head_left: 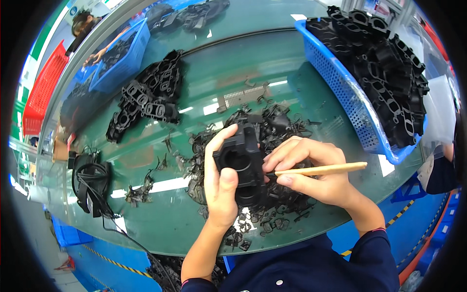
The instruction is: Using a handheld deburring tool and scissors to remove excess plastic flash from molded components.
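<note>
So in the middle of the frame there's a chunky black moulded plastic part with round openings (242,163), held up just above the glass-topped green workbench (214,87). The left hand (221,182) is clamped around its left side, thumb over the front face and fingers curled behind the top. The right hand (311,168) is pinching a slim tan wooden-handled trimming tool (318,170) like a pen, tip touching the part's right edge.

Right under and around the hands is a heap of thin black plastic trimmings (272,131), spilling toward the lower edge of the bench. Upper left of centre sits a loose pile of the same kind of black parts (148,95). Upper right is a blue perforated plastic basket (340,82) stuffed with more of them. Another blue basket (121,58) is at upper left, with a red crate (44,87) further out at the rim. A tangle of black cable (90,180) lies at the left edge of the bench.
</note>
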Demonstrator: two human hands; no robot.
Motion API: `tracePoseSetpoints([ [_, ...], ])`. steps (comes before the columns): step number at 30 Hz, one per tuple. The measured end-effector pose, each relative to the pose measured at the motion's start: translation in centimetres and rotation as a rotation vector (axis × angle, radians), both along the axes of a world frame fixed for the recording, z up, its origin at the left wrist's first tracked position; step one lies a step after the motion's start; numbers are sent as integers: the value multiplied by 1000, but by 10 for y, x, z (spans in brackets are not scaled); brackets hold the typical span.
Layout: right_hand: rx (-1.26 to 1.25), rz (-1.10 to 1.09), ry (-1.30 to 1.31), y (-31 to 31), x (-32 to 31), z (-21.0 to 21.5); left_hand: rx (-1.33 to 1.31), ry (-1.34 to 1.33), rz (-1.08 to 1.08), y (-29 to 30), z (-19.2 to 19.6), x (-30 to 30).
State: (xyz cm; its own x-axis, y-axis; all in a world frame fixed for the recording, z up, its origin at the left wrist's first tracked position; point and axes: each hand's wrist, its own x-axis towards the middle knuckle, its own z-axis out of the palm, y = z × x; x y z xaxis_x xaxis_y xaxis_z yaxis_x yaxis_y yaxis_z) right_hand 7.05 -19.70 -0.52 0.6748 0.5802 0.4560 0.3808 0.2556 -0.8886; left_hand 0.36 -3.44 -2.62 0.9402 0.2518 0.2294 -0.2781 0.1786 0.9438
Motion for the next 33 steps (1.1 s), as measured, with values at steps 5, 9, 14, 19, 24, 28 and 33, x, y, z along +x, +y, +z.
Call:
tracePoseSetpoints([
  [5, -56, 27, -41, -2, 2, 0, 111, 6, 64, 4, -6, 1],
  [9, -99, 36, -97, -3, 4, 3, 131, -30, 70, 2, -7, 3],
  [14, -145, 48, -221, -4, 8, 5, 139, -79, 83, 0, -8, 5],
  [19, -168, 41, -269, -1, 6, 3, 103, -16, 20, 2, -8, 4],
  [24, -155, -71, -473, 5, 3, -5, 88, 38, 26, 0, -8, 3],
  [28, -96, -226, -641, 12, -3, -12, -17, 43, 1, 0, -9, 3],
  [33, -367, -497, -896, -2, -1, 7, -268, 40, -144, -3, 0, -2],
])
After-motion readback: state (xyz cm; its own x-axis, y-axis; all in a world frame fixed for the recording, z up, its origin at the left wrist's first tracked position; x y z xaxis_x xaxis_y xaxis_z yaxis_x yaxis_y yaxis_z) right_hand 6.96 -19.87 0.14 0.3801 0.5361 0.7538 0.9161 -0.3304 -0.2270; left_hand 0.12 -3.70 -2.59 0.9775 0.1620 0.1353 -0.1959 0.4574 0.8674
